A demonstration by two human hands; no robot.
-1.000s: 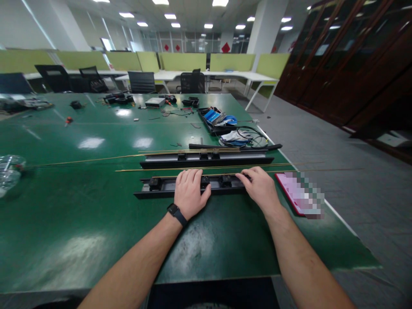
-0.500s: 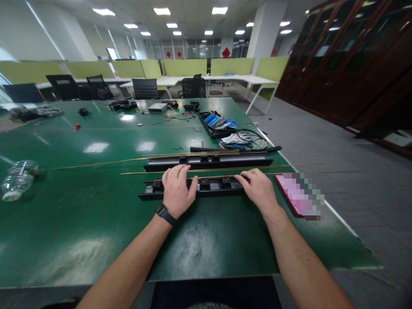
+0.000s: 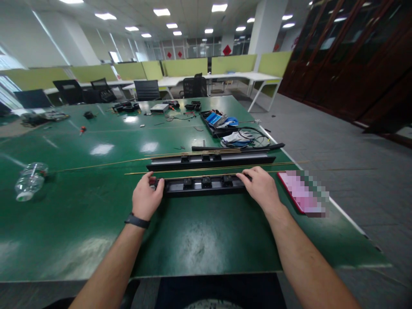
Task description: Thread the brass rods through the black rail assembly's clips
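Observation:
A black channel-shaped rail [image 3: 196, 192] with several small black blocks [image 3: 206, 182] inside lies crosswise on the green table. Around its left end, the thumb and fingers of my left hand [image 3: 147, 195] are closed. My right hand [image 3: 261, 186] is at the rail's right end, thumb and fingers pinched on a thin brass-coloured rod [image 3: 199, 176] that runs along the rail's far edge. My fingers hide part of both rail ends. Behind it lies a second black rail [image 3: 225, 163] with similar blocks, and more thin rods [image 3: 138, 173] lie loose around it.
A phone-like pink slab with a red edge [image 3: 298, 197] lies right of my right hand. At the left is a clear plastic bottle [image 3: 31, 182] on its side. Beyond the rails are a black strip [image 3: 267, 147], gloves [image 3: 238, 138] and a black tray [image 3: 210, 128] of tools.
My left hand has slid left from the middle-left of the near rail to its left end, uncovering a block. My right hand stays at the right end. The camera view has shifted slightly.

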